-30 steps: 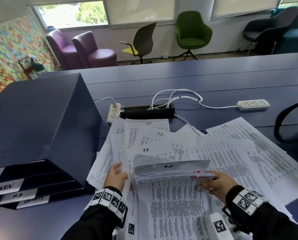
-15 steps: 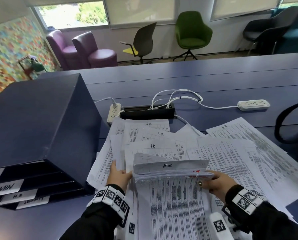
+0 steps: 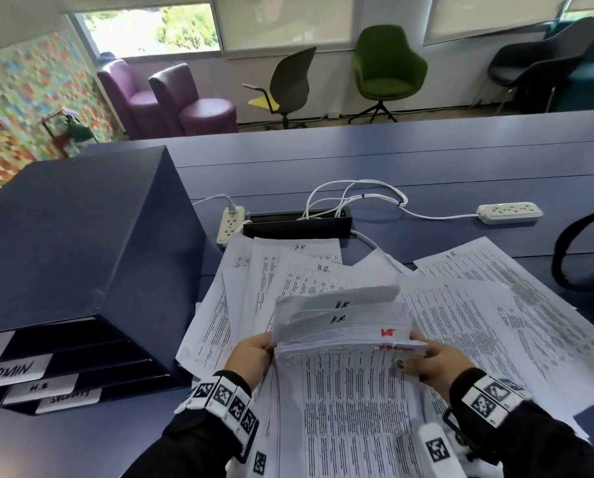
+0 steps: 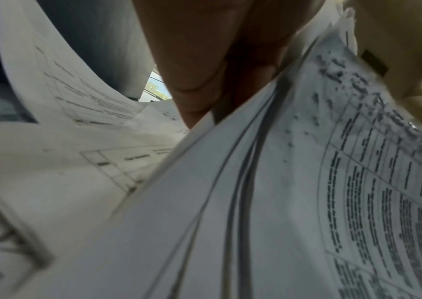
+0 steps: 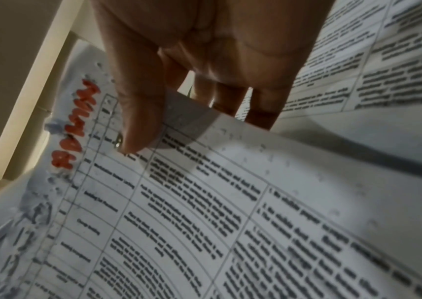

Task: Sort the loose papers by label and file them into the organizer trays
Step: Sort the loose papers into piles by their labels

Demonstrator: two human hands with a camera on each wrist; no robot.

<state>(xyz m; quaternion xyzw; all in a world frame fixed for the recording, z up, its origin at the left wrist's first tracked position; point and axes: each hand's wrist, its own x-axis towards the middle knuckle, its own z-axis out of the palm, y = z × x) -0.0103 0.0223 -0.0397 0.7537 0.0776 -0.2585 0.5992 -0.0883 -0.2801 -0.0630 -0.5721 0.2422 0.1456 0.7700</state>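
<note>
Behind the long blue table [image 3: 426,160] we see a green chair [image 3: 387,69], two purple armchairs [image 3: 171,98] and a dark chair with a yellow seat [image 3: 285,86] under bright windows. On the table sit two white power strips [image 3: 509,212] with looped white cables [image 3: 354,198] running into a black cable box [image 3: 297,224].

To our left stands the dark blue organizer [image 3: 75,253], its open trays facing us, with white label strips [image 3: 13,372] on the tray fronts; one reads ADMIN, another H.R.

Loose papers [image 3: 478,322] lie fanned over the table in front of us, several marked H.R. at the top. We hold a stack of papers [image 3: 344,339] raised off that spread, its far end curling upward, with H.R. in black on the top sheets and red lettering near the right corner.

Our left hand [image 3: 252,357] holds the stack's left edge; in the left wrist view its fingers [image 4: 205,81] lie against the sheets, though we cannot tell how tightly they curl. Our right hand [image 3: 433,365] pinches the right edge, thumb on top and fingers [image 5: 230,97] beneath, as the right wrist view shows beside a red ADMIN label [image 5: 74,127].
</note>
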